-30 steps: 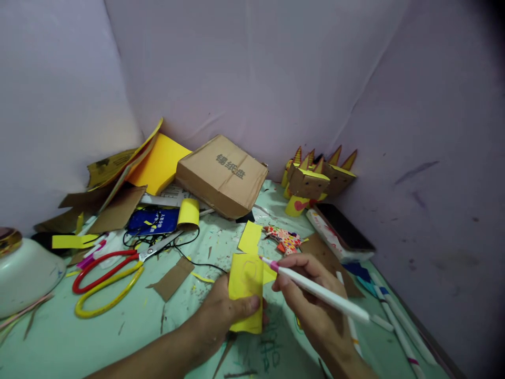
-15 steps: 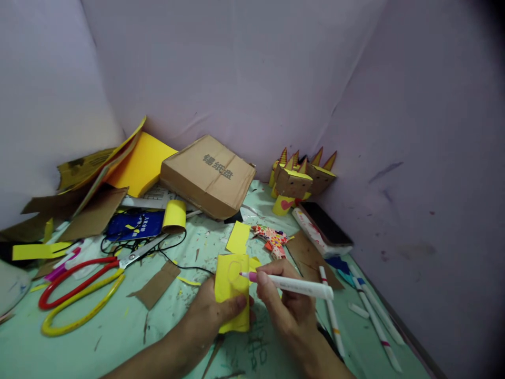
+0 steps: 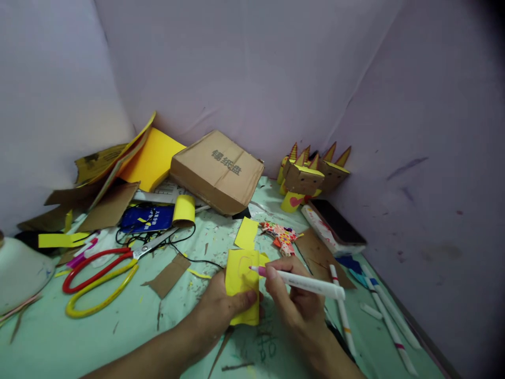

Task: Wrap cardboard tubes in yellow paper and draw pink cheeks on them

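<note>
My left hand (image 3: 221, 310) grips a folded piece of yellow paper (image 3: 241, 279) near the middle of the table, its thumb lying across the lower part. A faint curved outline shows on the paper's upper half. In my right hand (image 3: 294, 300) is a white marker (image 3: 310, 282) with a pink tip, pointing left at that outline. Whether the tip touches the paper I cannot tell. A smaller yellow piece (image 3: 246, 233) lies just beyond, beside a floral-patterned cutout (image 3: 280, 236).
Red-and-yellow-handled scissors (image 3: 136, 255) lie left, near a yellow paper tube (image 3: 183, 210). Behind are a cardboard box (image 3: 216, 171) and leaning yellow sheets (image 3: 152, 160). Spiked cardboard figures (image 3: 303, 178), a phone (image 3: 339, 222) and several markers (image 3: 390, 323) are on the right.
The whole view has shifted, so the table's things appear farther right and slightly higher. Both hands keep their holds, and the marker tip has moved slightly over the paper.
</note>
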`<state>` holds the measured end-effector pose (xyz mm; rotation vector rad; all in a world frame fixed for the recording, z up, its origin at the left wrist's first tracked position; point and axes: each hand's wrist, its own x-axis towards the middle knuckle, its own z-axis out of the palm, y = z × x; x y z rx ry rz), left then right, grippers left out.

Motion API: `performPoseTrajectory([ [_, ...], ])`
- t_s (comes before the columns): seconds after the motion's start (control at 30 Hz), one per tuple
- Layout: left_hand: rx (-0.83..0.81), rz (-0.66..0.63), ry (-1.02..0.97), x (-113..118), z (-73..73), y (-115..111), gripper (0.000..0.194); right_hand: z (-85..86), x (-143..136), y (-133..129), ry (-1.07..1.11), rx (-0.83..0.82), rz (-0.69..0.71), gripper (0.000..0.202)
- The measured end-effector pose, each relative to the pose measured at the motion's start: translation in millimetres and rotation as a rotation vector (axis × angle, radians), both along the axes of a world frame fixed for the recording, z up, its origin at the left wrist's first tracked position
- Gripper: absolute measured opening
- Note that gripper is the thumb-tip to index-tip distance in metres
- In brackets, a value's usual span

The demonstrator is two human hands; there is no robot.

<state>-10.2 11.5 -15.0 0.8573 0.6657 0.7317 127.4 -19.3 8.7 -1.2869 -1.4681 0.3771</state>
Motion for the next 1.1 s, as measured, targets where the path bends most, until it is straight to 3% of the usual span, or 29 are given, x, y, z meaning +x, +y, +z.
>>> performPoseTrajectory([
  [0.33, 0.054, 0.005, 0.065, 0.1, -0.4, -0.5, 0.048, -8.1, -3.4, 4.0, -0.133, 0.051, -0.018, 0.009],
  [0.57, 0.062, -0.046, 0.011, -1.1, 7.9, 0.1, 0.054, -6.9, -5.9, 2.3, 0.007, -0.011, 0.070, 0.012],
  [1.1, 0.086, -0.024, 0.060, -0.8, 8.1, 0.0, 0.052, -5.1, -5.2, 4.3, 0.074, 0.019, 0.069, 0.008],
])
